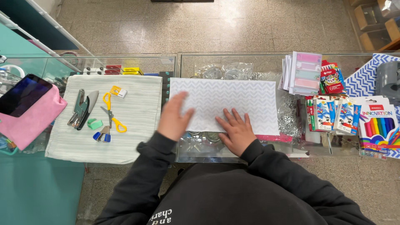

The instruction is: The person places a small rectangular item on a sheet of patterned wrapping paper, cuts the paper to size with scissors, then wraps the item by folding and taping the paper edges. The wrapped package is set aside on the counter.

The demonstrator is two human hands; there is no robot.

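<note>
Sheet: your zigzag-patterned paper (233,100) lies flat on the glass counter (187,156), straight ahead of you, pale grey-white with fine chevron rows, its long side running left to right.
Left hand: your left hand (173,118) rests at the sheet's near-left corner, blurred, fingers (180,100) spread and pointing away from you, gripping nothing.
Right hand: your right hand (235,129) lies palm down on the near edge of the sheet, fingers (238,116) flat and slightly fanned, pressing rather than holding.
Mat: to your left a striped pale-green cloth mat (137,108) lies just beside the sheet.
Tools on mat: yellow-handled scissors (111,112), a grey hole punch (81,108), a small green piece (95,123) and a blue-handled tool (102,135).
Small label: a little yellow and white box (118,91) sits near the scissors' handles.
Pastel pack: at the sheet's far-right corner, an upright stack of pastel sheets (306,73) in pink, green and lilac bands.
Red pack: a red crayon box (331,79) leans just beside that stack.
Blue-white packs: a row of small boxes (333,114) lies right of the sheet.
Marker pack: a flat marker package (378,125) with a red band and rainbow pens lies at the far right.
Phone: a dark phone (23,95) rests on a pink pouch (33,121) far left.
</note>
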